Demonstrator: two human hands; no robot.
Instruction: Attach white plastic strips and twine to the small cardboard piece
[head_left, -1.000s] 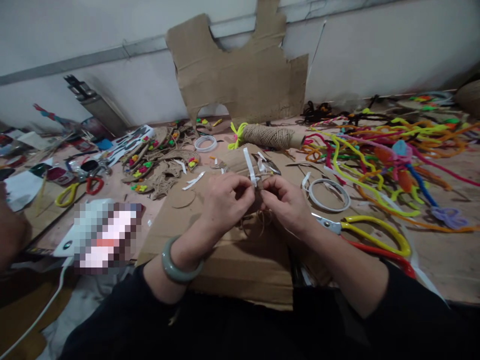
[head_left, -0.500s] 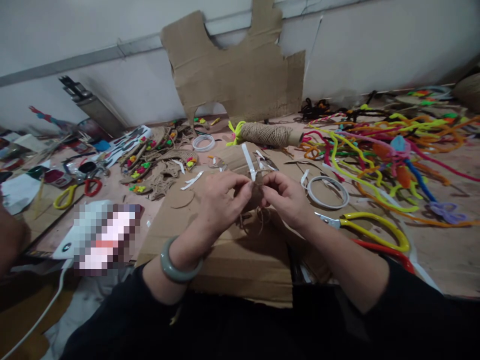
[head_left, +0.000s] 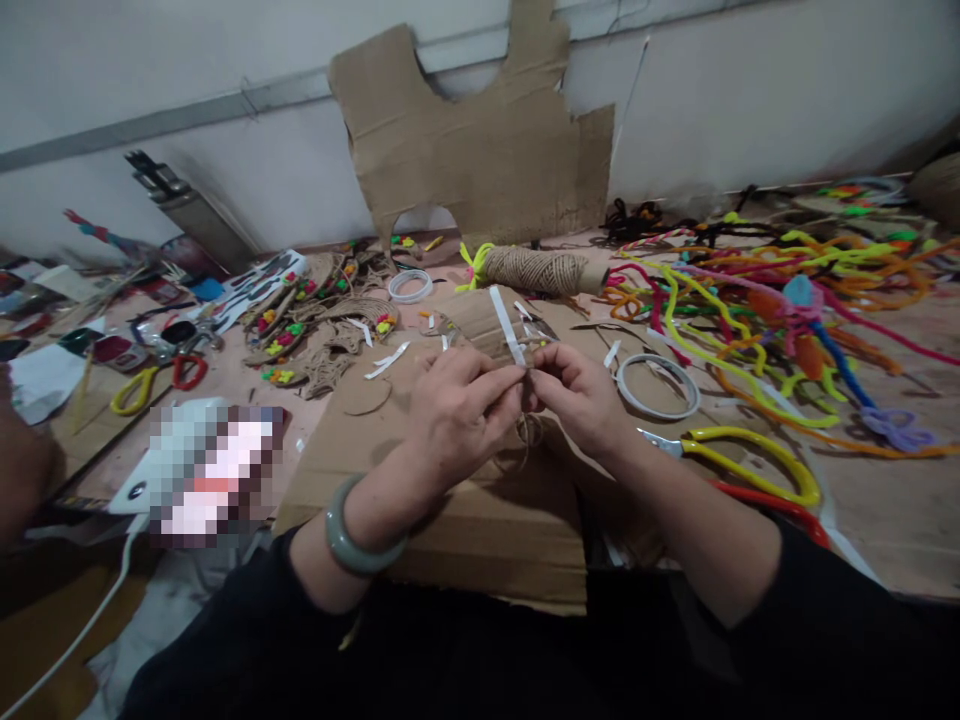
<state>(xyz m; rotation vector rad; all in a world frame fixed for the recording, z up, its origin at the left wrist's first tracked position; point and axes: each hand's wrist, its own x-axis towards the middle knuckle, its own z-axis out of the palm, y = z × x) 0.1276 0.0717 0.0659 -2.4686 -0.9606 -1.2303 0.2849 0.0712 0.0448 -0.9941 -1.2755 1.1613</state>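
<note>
My left hand point(head_left: 465, 410) and my right hand point(head_left: 577, 395) meet over the middle of the cardboard sheet, thumbs and fingertips pinched close together. Between them is a small brown piece, mostly hidden by the fingers. Thin brown twine point(head_left: 529, 430) hangs in loops below the fingertips. A white strip of tape point(head_left: 507, 325) lies just beyond the hands, its near end close to my left fingers. Under both hands lies the corrugated cardboard sheet point(head_left: 465, 540). Close to my right wrist are a roll of white tape point(head_left: 658, 387) and yellow-and-red-handled scissors point(head_left: 750, 460).
A spool of twine point(head_left: 532, 270) lies at the back before an upright cutout cardboard point(head_left: 480, 160). Colourful pipe cleaners point(head_left: 750, 320) spread over the right. Twine ornaments point(head_left: 322, 330), smaller scissors point(head_left: 135, 392) and a white power bank with a cable point(head_left: 139, 480) are left. Another person's arm point(head_left: 26, 470) shows at the left edge.
My left fingertips have shifted right and closed over the brown piece, which now shows far less. My right hand stays nearly in place. The view has shifted slightly.
</note>
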